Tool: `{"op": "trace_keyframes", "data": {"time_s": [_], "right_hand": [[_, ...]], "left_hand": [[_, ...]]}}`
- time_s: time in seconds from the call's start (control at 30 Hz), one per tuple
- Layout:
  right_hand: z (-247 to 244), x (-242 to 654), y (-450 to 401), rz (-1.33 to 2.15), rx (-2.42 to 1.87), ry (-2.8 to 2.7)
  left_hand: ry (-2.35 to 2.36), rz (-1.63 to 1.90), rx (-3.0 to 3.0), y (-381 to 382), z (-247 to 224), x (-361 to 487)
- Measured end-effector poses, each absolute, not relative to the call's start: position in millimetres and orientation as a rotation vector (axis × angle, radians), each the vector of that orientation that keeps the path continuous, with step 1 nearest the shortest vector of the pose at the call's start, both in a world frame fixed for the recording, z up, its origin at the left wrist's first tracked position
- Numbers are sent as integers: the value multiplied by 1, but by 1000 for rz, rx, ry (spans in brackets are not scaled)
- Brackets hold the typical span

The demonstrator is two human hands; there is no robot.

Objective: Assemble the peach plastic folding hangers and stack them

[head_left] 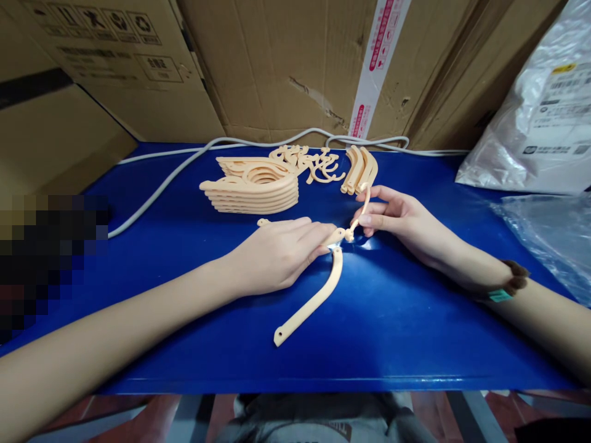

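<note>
My left hand (279, 255) is closed over a cream plastic hanger arm (338, 236), whose two ends stick out past the fingers. Between thumb and fingers, my right hand (394, 215) pinches a cream hanger hook (367, 200), held upright with its knobbed base at the end of that arm. Whether the two parts are joined or only touching I cannot tell. Just below lies a loose curved hanger arm (318, 300) with a hole at its lower end. Behind my left hand sits a stack of cream folding hangers (252, 197).
Loose hooks (318, 165) and several curved arms (362, 169) lie at the back of the blue table (392, 344). A white cable (159, 187) runs along the rear. Cardboard boxes (277, 67) stand behind; a plastic-wrapped parcel (530, 123) and clear film (549, 234) are at right.
</note>
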State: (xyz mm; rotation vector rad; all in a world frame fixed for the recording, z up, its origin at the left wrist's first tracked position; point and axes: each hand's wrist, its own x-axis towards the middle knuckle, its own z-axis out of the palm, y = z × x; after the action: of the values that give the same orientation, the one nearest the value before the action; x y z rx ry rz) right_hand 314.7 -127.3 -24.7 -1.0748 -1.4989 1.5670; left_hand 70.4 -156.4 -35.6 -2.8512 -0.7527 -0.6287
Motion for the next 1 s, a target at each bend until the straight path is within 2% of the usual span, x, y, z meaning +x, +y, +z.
{"op": "trace_keyframes", "data": {"time_s": [1.0], "right_hand": [[-27, 317, -125, 1557, -1065, -1534]], "left_hand": [[-556, -575, -2516, -153, -40, 69]]}}
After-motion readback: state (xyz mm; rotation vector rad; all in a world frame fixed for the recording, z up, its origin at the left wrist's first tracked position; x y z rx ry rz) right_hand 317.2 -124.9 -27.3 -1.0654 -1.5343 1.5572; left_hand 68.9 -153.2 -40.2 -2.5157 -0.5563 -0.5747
